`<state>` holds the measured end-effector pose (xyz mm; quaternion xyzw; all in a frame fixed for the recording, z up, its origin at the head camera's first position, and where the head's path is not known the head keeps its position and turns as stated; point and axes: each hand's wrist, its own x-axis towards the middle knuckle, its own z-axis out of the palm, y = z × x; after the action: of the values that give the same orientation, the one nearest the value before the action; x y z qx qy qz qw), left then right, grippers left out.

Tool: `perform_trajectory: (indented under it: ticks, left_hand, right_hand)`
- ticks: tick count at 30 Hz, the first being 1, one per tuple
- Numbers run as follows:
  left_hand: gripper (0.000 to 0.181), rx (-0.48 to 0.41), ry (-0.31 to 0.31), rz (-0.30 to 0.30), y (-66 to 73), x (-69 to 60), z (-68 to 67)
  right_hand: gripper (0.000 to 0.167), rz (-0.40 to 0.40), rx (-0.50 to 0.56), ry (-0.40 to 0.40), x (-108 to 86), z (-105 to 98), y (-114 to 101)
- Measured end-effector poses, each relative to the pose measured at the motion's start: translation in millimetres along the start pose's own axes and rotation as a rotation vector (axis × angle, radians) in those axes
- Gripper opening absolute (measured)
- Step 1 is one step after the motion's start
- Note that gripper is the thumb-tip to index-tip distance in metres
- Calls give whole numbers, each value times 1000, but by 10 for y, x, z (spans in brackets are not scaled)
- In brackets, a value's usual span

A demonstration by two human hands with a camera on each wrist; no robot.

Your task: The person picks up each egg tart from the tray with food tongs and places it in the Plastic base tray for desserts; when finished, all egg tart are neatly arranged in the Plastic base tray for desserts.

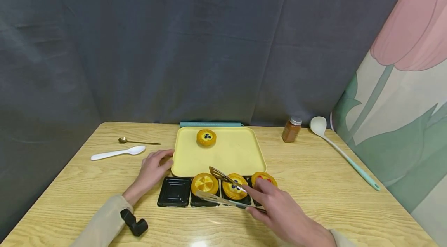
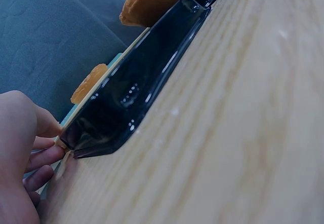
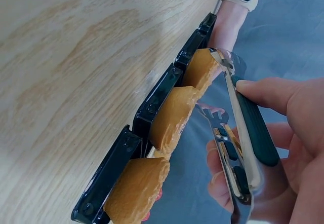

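My left hand [image 1: 155,167] pinches the left rim of the yellow tray [image 1: 227,157]; the left wrist view shows thumb and fingers at its edge. In my right hand [image 1: 283,206] are metal tongs [image 3: 243,133] with dark green grips, their arms spread apart. The tong tips hover above a tart with orange wedges [image 1: 205,181], apart from it. That tart, a blueberry tart [image 1: 231,179] and a red-topped tart [image 1: 270,179] sit in black plastic containers in a row. The leftmost black container [image 1: 174,192] holds nothing. Another blueberry tart [image 1: 206,138] lies on the tray.
A white spoon [image 1: 116,153] and a small gold spoon [image 1: 139,142] lie at left. Behind the tray is a teal bar [image 1: 211,124]. A spice jar [image 1: 291,130] and a long-handled ladle [image 1: 342,153] are on the right. A dark curtain [image 1: 174,45] backs the table.
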<state>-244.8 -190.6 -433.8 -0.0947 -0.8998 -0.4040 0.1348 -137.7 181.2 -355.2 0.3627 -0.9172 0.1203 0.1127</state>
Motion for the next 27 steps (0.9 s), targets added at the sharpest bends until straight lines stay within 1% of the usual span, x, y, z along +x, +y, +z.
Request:
perform_trajectory:
  ticks: [10,12,16,20,24,27]
  left_hand:
    - [38,2,12,15,-12,9,13]
    - [38,1,10,16,-11,9,13]
    - [38,1,9,19,-7,11,13]
    - [38,4,12,21,-6,11,16]
    - [39,5,10,17,-10,6,15]
    - [39,5,7,12,-15,0,12]
  right_hand:
    - [48,2,4,5,-13,-51,-2]
    - [49,2,6,16,-16,-64,-5]
    - [53,-16,-1,69,-1,-99,4]
    - [52,-10,15,101,46,-147,42]
    - [48,18,28,100,119,-181,100]
    - [47,34,13,93,182,-193,148]
